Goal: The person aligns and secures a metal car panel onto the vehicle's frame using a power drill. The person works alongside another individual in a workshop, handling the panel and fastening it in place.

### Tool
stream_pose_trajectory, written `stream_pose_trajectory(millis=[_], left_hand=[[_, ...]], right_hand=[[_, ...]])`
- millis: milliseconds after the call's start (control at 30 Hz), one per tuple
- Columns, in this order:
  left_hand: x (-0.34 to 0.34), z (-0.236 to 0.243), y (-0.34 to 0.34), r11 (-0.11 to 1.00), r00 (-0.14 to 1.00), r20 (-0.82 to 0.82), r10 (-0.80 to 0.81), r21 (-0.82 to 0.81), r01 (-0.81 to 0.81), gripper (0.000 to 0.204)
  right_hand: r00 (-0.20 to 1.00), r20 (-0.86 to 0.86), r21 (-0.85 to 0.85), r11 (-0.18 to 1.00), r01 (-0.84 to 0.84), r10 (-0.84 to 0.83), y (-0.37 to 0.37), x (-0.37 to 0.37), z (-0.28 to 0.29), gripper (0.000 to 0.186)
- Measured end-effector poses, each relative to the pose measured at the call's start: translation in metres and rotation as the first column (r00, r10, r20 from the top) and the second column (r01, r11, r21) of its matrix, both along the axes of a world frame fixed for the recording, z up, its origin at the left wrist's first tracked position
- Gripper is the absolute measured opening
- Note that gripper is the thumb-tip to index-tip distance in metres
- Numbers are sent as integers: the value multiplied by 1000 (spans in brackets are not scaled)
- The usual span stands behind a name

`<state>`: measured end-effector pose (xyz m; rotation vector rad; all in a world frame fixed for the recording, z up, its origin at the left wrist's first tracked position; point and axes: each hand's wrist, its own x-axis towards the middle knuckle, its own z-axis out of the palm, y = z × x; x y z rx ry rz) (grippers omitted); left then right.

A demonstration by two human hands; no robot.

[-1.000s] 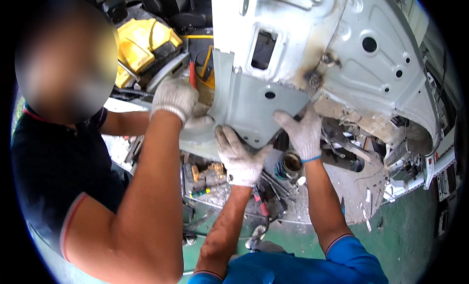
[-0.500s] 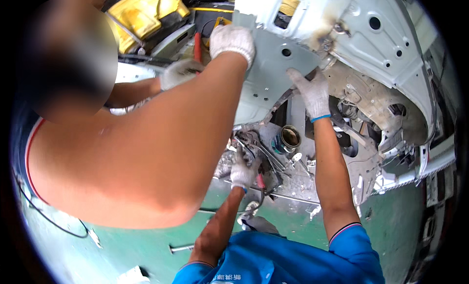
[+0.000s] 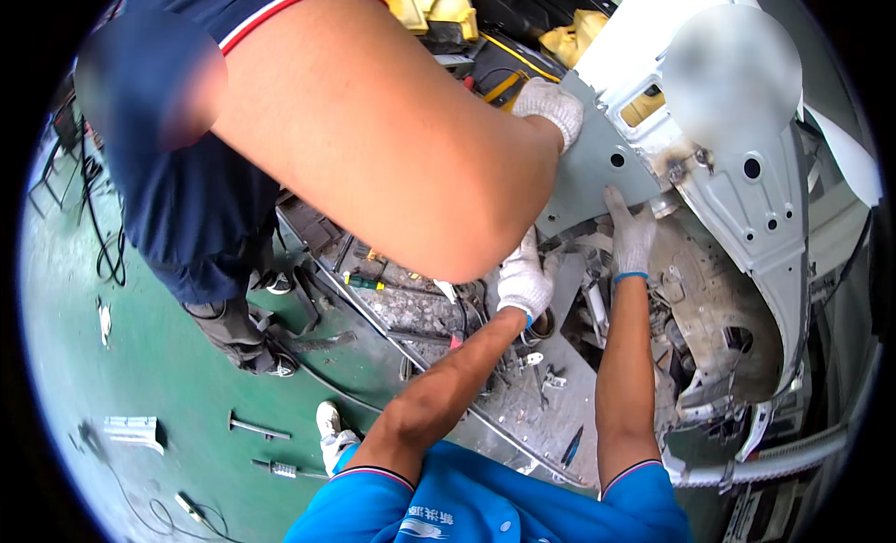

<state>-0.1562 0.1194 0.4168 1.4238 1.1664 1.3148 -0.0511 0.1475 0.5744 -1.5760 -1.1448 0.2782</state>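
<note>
Grey sheet-metal panel point(image 3: 590, 177): set against pale vehicle body shell point(image 3: 723, 202); right hand point(image 3: 633, 239) clasps its lower edge, co-worker's gloved hand point(image 3: 551, 109) at upper left, presumably steadying it. Left hand point(image 3: 525, 282): below panel, partly behind co-worker's elbow point(image 3: 467, 230); grip cannot be told.

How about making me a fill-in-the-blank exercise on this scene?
The wearer's white-gloved right hand touches the flat ____ metal panel.
That panel's largest black hole is ____ in shape.
The navy-shirted co-worker stands to the wearer's ____.
The wearer's short-sleeved fabric shirt is bright ____.

Missing words: grey; round; left; blue.
</note>
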Motion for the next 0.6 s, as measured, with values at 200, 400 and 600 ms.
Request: stream_pose_trajectory(millis=[200, 400, 600], left_hand=[[15, 2, -6, 998, 999, 19, 39, -50, -38, 86], [29, 0, 5, 988, 989, -14, 148, -37, -149, 89], [34, 17, -2, 984, 982, -173, 76, -148, -103, 83]], right_hand=[[993, 99, 18, 998, -63, 61, 2, 21, -6, 54], [978, 133, 29, 986, -165, 159, 9, 23, -4, 63], [914, 368, -14, 984, -180, 172, 54, 97, -31, 79]])
